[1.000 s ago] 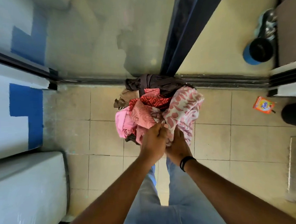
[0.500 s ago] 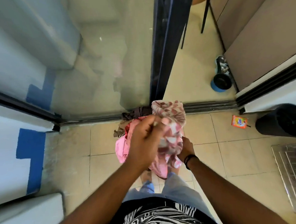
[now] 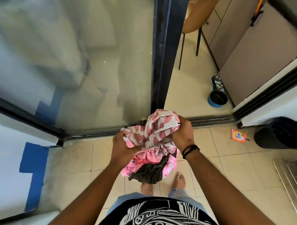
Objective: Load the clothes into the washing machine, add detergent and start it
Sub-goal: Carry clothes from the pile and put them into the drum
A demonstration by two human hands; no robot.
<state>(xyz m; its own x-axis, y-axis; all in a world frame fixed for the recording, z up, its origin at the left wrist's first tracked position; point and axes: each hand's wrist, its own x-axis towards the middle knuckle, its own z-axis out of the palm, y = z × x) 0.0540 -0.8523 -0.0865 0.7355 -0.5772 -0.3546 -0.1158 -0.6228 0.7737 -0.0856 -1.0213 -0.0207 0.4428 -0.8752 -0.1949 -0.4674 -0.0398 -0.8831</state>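
Both hands clamp the bundle of clothes (image 3: pixel 151 143) above the floor, left hand (image 3: pixel 123 146) and right hand (image 3: pixel 182 134) gripping opposite sides so nothing spills; the detergent sachet (image 3: pixel 238 135) lies on tiles right of the bundle.

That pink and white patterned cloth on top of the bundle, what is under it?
Under the patterned cloth, more pink clothes and a dark striped garment hang down. Both hands grip the bundle; its inner part is hidden.

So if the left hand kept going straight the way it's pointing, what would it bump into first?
The left hand grips the clothes and points toward the right hand, so it would press into the bundle first. Depth is hard to judge from above.
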